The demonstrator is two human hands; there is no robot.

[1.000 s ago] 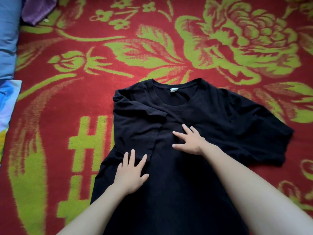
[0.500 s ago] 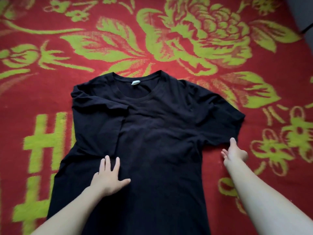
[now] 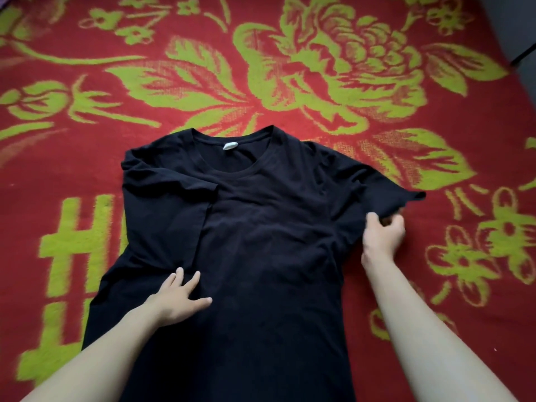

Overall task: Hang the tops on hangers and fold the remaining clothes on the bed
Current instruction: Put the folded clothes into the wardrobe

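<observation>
Fingers [image 3: 179, 278] of the left hand [image 3: 174, 303] lie straight and spread, pressing flat on the black T-shirt [image 3: 261, 250], below and left of its white neck label [image 3: 230, 145]. Below and right of the label, the right hand [image 3: 383, 237] has its fingers curled, pinching the hem of the sleeve [image 3: 385, 192] and lifting it off the red-and-green bedspread [image 3: 290, 82]. The shirt lies face up on the bed, collar away from the person. Left of the label, the other sleeve [image 3: 168, 198] is folded in over the chest.
</observation>
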